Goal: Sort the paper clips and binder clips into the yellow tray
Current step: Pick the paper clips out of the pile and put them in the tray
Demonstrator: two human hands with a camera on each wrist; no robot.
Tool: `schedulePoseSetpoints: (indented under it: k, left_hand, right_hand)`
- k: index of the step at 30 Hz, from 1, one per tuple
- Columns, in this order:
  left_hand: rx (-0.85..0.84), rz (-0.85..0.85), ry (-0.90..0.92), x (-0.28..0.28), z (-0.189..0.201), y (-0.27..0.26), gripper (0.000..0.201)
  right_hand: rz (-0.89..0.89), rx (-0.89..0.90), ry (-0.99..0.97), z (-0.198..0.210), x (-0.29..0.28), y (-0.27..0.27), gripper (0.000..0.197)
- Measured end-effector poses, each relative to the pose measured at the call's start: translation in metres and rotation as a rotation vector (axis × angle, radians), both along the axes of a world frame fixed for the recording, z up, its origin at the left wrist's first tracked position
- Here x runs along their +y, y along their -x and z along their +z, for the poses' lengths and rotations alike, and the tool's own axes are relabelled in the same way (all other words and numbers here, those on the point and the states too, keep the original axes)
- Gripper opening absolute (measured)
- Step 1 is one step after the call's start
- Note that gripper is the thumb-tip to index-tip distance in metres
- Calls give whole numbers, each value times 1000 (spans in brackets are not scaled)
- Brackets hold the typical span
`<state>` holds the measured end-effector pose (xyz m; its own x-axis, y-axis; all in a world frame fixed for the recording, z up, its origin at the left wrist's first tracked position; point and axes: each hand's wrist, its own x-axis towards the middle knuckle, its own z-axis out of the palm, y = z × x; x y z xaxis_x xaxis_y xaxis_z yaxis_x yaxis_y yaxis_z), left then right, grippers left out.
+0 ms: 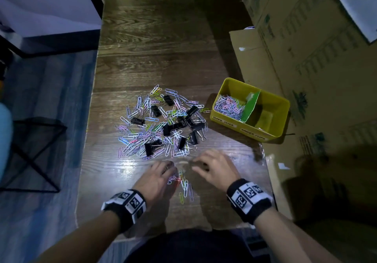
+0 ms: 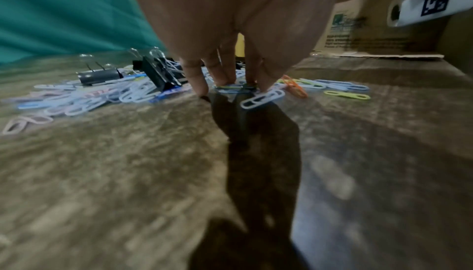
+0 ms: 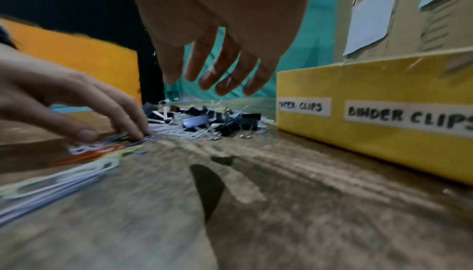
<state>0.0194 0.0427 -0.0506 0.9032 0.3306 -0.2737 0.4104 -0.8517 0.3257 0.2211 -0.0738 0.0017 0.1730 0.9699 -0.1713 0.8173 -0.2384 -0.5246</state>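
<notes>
A heap of coloured paper clips [image 1: 142, 140] mixed with black binder clips [image 1: 169, 129] lies mid-table. To its right stands the yellow tray [image 1: 253, 132], split by a green divider [image 1: 251, 107]. Its left compartment holds paper clips [image 1: 228, 105]. My left hand [image 1: 171, 168] presses straight fingers [image 2: 199, 86] onto a small separate bunch of paper clips [image 1: 183, 183] near the front edge. My right hand [image 1: 195, 165] hovers beside it, fingers relaxed [image 3: 217, 84] and holding nothing. The tray front [image 3: 371, 145] carries the labels PAPER CLIPS and BINDER CLIPS.
Cardboard boxes [image 1: 306, 38] line the right side, close behind the tray. The wooden table [image 1: 153, 38] runs on bare beyond the heap. A black wire stand [image 1: 34, 150] sits on the floor off the table's left edge.
</notes>
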Motion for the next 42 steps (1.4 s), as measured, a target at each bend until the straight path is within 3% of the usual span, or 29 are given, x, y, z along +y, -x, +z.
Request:
schedulePoseSetpoints:
  k: [2, 4, 9, 12, 14, 15, 18, 23, 27, 31, 37, 42]
  left_hand:
    - [-52, 8, 33, -10, 3, 4, 34]
    - [-57, 51, 12, -10, 5, 7, 38]
    - [162, 267, 56, -9, 12, 16, 70]
    - [190, 308, 147, -22, 13, 1, 79]
    - [208, 363, 168, -29, 15, -5, 81]
    - [211, 389, 171, -31, 15, -7, 79]
    - [199, 384, 176, -36, 13, -8, 68]
    - [133, 243, 131, -33, 6, -4, 36]
    - [160, -103, -5, -24, 9, 0, 36]
    - [170, -308, -146, -12, 6, 4, 31]
    - [218, -304, -150, -5, 8, -3, 29]
    - [325, -304, -60, -3, 13, -12, 30]
  right_hand:
    - [85, 101, 261, -8, -7, 23, 38]
    - [137, 70, 452, -17, -13, 43, 51]
    - [-23, 47, 357, -32, -5, 77, 56]
    - [-169, 84, 367, -35, 0, 79, 91]
    - [-182, 12, 398, -36, 0, 83, 115]
    - [-163, -32, 412, -35, 1, 86, 118]
    - [-159, -49, 429, -30, 7, 96, 91]
    - [-190, 119, 373, -31, 6, 104, 50]
    - [-174, 173, 310, -34, 1, 100, 44]
    - [-151, 133, 291, -34, 4, 97, 42]
    - [-220, 180, 363, -28, 10, 83, 27]
    - [-360, 381, 366, -35, 16, 73, 27]
